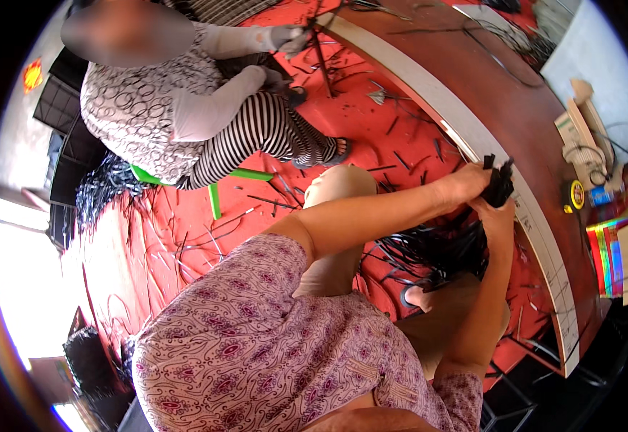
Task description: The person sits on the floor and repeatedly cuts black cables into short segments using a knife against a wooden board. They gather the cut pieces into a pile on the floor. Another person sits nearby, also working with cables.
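Note:
A bundle of black flat strips [499, 186] is gripped between my two hands beside the table's pale edge. My left hand [466, 184] closes round it from the left, just below the bundle's cut upper ends. On the near side, my right hand [495, 216] is wrapped round the same bundle. Below my hands the long loose strips [436, 252] hang in a dark tangle by my knees. Some of my fingers are hidden behind the strips.
The curved brown table [494, 93] holds a yellow tape measure [574, 196], cardboard pieces [580, 137] and thin black strands. Strip scraps litter the red floor [256, 191]. A gloved co-worker [141, 108] sits at upper left on a green stool [214, 200].

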Motion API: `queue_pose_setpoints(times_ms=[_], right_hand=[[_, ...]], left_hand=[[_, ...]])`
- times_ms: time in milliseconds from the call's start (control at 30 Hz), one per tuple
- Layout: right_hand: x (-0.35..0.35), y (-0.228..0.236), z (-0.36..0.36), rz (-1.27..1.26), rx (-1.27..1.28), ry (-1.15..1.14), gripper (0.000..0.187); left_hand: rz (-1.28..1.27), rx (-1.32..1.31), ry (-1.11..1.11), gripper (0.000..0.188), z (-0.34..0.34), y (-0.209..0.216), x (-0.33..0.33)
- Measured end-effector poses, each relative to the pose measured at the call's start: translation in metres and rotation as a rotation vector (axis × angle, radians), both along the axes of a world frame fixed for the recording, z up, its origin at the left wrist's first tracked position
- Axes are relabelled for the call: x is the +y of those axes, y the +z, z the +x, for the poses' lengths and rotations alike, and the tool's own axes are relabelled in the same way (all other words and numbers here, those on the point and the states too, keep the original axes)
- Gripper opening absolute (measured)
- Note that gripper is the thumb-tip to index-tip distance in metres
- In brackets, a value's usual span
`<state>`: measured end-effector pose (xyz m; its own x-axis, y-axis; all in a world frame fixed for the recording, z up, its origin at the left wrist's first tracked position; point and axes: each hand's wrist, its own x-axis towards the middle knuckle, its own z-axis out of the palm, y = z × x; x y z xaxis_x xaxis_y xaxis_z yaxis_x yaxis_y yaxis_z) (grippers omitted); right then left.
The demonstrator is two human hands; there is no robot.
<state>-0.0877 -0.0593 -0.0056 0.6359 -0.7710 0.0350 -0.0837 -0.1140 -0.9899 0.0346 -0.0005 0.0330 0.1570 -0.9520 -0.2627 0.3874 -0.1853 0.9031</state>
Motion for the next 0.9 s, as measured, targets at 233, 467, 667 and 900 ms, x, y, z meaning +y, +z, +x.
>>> queue_pose_setpoints(times_ms=[233,467,667,900], right_hand=[[0.028,0.016,0.046,0.096,-0.180,-0.077,0.017],[0.017,0.013,0.042,0.277,-0.356,-0.216,0.012],[0.012,0.006,0.042,0.264,-0.305,-0.262,0.023],[-0.010,0.000,0.017,0.370,-0.594,-0.271,0.018]], left_hand=[[-0.135,-0.355,-0.050,0.064,0.080,-0.006,0.019],[-0.035,-1.845,1.028,0.096,0.262,0.043,0.090],[0.122,-2.151,0.702,0.061,0.373,0.018,0.083],[-0.242,-2.160,0.498,0.037,0.369,0.020,0.087]])
